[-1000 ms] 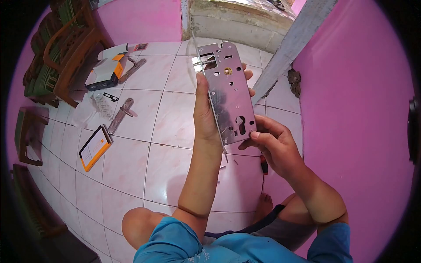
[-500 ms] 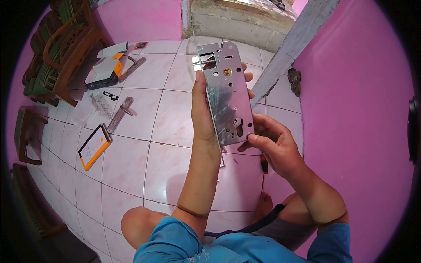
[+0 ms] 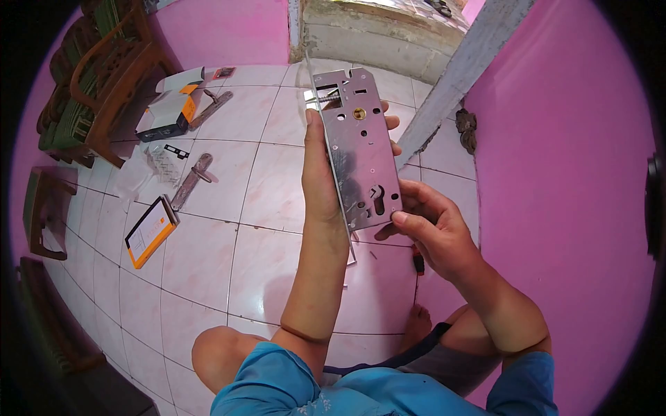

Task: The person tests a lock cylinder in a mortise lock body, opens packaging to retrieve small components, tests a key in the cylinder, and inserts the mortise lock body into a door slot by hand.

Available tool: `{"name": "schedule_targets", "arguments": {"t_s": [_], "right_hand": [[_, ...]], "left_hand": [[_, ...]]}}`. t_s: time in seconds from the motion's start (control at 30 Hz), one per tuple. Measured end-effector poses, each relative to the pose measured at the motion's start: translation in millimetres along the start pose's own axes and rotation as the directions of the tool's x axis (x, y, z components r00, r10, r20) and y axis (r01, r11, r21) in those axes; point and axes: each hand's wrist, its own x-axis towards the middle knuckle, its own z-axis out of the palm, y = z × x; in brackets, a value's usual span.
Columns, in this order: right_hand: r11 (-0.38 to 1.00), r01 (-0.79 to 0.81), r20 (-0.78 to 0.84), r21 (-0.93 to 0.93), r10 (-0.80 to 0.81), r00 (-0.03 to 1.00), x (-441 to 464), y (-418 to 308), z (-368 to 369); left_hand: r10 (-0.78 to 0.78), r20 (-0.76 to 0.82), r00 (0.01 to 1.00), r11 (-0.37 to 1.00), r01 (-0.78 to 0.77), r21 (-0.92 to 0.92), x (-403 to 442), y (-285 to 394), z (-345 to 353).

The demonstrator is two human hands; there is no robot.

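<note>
I have the metal lock case (image 3: 357,152) raised above the tiled floor (image 3: 267,184), in front of the torso, its broad face toward the head camera and its long axis slightly tilted. The left hand (image 3: 320,180) is wrapped around the case: the thumb lies along the edge that carries the front plate (image 3: 337,184), and fingertips emerge past the opposite edge. The right hand (image 3: 437,225) pinches the lower right corner, thumb at the face and fingers curled behind; I cannot tell how firmly it presses. The brass hub (image 3: 359,114) faces up in the upper half, and the keyhole cutout (image 3: 378,201) lies near the lower end, just beside the right thumb. I judge the step in hand to be a two-handed hold that presents this face for examination. Any change of pose from here calls for the left hand to bear the case before the right thumb releases its corner; I would keep the fingers off the hub and the cutout. A screwdriver handle (image 3: 417,261) lies on the floor below the right hand, partly hidden. Well apart, toward the left of the view, lie two door handles, one near the opened box (image 3: 164,123) and one near the orange-edged flat box (image 3: 151,232).
</note>
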Motion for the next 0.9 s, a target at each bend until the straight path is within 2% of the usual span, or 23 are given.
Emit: {"name": "schedule_targets", "arguments": {"t_s": [0.83,0.9], "right_hand": [[1.000,0.006,0.003,-0.016,-0.006,1.000,-0.8,-1.1,0.1],[1.000,0.005,-0.010,-0.007,-0.005,1.000,-1.4,-0.7,-0.1]], "left_hand": [[-0.033,-0.030,0.999,0.999,0.034,0.004,0.9,3.5,3.6],[-0.032,0.013,0.999,0.999,0.032,0.008,0.7,1.9,1.2]]}}
